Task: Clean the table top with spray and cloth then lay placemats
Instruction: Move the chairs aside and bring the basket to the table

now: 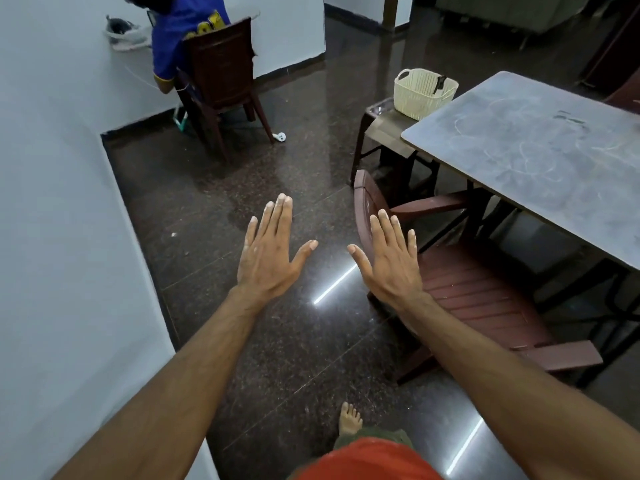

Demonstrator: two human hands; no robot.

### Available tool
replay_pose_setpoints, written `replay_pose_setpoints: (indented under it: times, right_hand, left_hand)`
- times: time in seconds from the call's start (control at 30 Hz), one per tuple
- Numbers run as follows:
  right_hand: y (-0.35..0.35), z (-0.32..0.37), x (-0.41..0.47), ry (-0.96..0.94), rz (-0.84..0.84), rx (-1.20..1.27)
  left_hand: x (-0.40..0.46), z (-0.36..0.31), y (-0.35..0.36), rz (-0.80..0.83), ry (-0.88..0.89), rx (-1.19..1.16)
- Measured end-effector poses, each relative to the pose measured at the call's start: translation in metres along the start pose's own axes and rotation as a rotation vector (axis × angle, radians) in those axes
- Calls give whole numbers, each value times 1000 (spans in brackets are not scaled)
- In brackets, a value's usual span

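The grey table top [540, 157] stands at the right, smeared with pale streaks and bare of objects. My left hand [268, 254] and my right hand [389, 261] are stretched out in front of me over the dark floor, palms down, fingers straight and holding nothing. Both hands are well short of the table, to its left. A cream woven basket [424, 93] sits on a low stool at the table's far left corner, with a dark handle poking out of it. No spray bottle, cloth or placemat shows clearly.
A brown plastic chair [478, 292] stands tucked against the table's near side, just right of my right hand. A person in a blue shirt [183, 39] sits on another brown chair [221, 81] at the far left. A white wall [69, 237] bounds the left.
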State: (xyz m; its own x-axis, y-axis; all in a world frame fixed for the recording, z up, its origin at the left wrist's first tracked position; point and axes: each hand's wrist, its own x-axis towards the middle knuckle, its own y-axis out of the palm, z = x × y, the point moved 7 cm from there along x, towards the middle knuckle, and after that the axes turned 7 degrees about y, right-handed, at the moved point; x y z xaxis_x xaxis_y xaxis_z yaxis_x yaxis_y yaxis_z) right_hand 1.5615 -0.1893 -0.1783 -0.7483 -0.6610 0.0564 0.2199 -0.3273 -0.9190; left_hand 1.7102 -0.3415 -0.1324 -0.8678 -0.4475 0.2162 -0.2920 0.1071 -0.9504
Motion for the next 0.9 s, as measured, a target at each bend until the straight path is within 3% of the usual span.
replay_pose_setpoints:
  times: [0.33,0.9]
  right_hand:
    - [6,-41,33,193,-38,-10]
    - [-14,-82,8,821,-275,-75]
  left_hand:
    - [99,-27,36,53,222,-76]
    - [209,-46,95,273,785,-85]
